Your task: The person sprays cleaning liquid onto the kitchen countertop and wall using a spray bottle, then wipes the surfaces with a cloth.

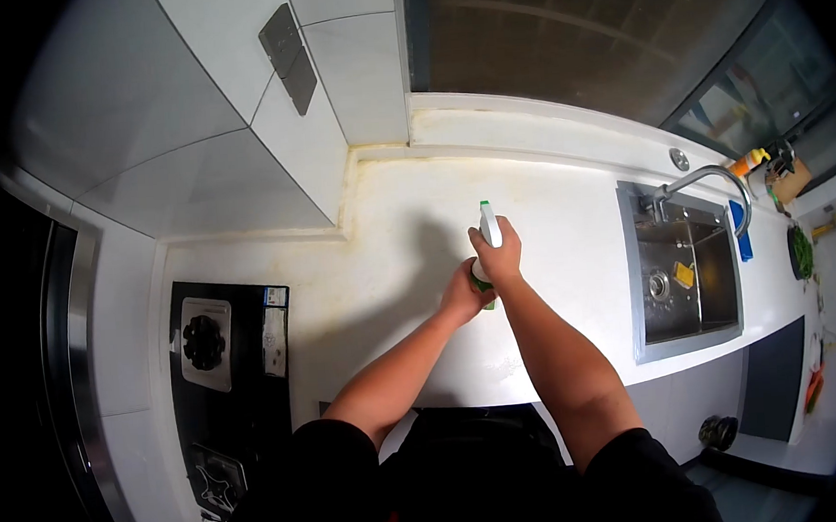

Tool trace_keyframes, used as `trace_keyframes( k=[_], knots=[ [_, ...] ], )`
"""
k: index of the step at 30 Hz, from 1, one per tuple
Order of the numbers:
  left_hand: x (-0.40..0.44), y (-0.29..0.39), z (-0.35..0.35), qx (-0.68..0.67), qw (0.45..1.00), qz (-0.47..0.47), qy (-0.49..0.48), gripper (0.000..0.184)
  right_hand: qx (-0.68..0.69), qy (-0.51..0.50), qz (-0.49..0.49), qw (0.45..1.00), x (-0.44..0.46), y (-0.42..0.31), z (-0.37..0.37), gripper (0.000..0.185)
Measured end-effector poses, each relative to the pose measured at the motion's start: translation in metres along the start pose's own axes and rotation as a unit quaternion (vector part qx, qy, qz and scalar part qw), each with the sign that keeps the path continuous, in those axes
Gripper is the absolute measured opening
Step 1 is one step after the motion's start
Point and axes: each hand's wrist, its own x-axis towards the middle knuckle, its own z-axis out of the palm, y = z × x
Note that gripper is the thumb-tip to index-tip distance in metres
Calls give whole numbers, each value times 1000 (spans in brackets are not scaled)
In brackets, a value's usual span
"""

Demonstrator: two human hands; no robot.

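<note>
Spray bottle (492, 231) held above the white desk (571, 252), between the stove (244, 386) on the left and the sink (636, 281) on the right. Both hands on it: right hand (502, 258) at the neck, fingers curled round just below the white spray head; left hand (460, 297) lower and slightly to the left, fingers wrapped about the bottle's body. Most fingertips are hidden; whether one presses the trigger cannot be told. Key relation: the long axis, as seen from above, runs away from the person, with the green tip (484, 203) beyond the right fingers and toward the back ledge (516, 143). The right hand is nearer the spray head, the left nearer the base. True tilt is unclear, the view being foreshortened; contact between base and desk likewise cannot be judged. A shadow (427, 246) falls left of the hands. Yellow sponge (684, 274) in the sink, well apart.
</note>
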Motion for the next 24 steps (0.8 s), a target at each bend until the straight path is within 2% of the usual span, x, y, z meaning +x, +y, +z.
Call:
trace_keyframes(
  k=[1,5,7,8,11,13,14,16,17,19,20,24],
  knots=[
    [2,-2,3,12,1000,-3,-8,67,33,15,-23,999,0,5,-2,29],
    [7,-8,24,11,999,20,-38,64,-2,63,-12,998,0,22,-22,28],
    [8,-10,37,4,997,65,-45,63,-37,107,41,993,-2,28,-35,28],
    [10,-11,41,4,997,65,-48,63,-27,118,77,990,-2,28,-42,29],
    [15,-10,50,45,994,34,-96,66,-4,160,85,983,-4,42,-50,30],
    [11,-11,53,72,991,31,-110,66,-17,147,1,989,-7,45,-50,33],
    [7,-12,54,73,991,31,-106,66,-14,145,0,989,-10,43,-49,33],
    [-2,-10,54,65,996,7,-66,63,-34,48,-15,998,-17,35,-47,32],
    [-5,-7,51,65,996,7,-63,63,-47,9,-60,997,-17,28,-43,32],
    [-13,-2,40,-42,999,30,16,59,-44,-20,-102,994,-17,10,-26,32],
    [-14,-2,31,-42,998,29,22,59,-36,-29,-125,991,-15,2,-17,31],
    [-13,-1,-4,-73,989,51,115,54,-59,-75,-107,990,-14,-34,8,30]
  ],
)
